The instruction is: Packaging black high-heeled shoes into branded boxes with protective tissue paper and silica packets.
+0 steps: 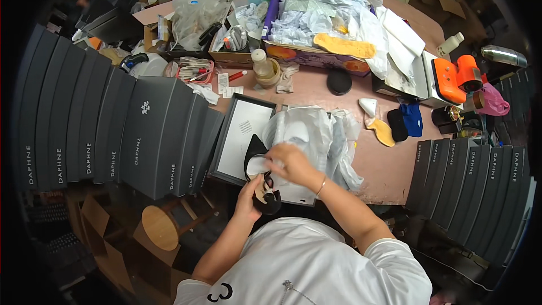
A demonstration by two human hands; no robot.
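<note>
Evidently, a black shoe (269, 204) is held in front of the open grey box (230, 152), its toe end raised over the box's near edge. It is gripped from the side by the left hand (247, 202), with the thumb laid along the opening. The right hand (291, 164) is poised above the box, fingers half curled near the white piece (258, 165) at the shoe's toe; because of blur, it cannot be told whether anything is pinched there.

The shoe can be judged light, firm at the sole and softer along the upper, which could be creased or scuffed if squeezed. It would best be held by the sole and heel. The white tissue paper (307, 121), spread across the box's far right, should be limp, slippery and easily torn.
</note>
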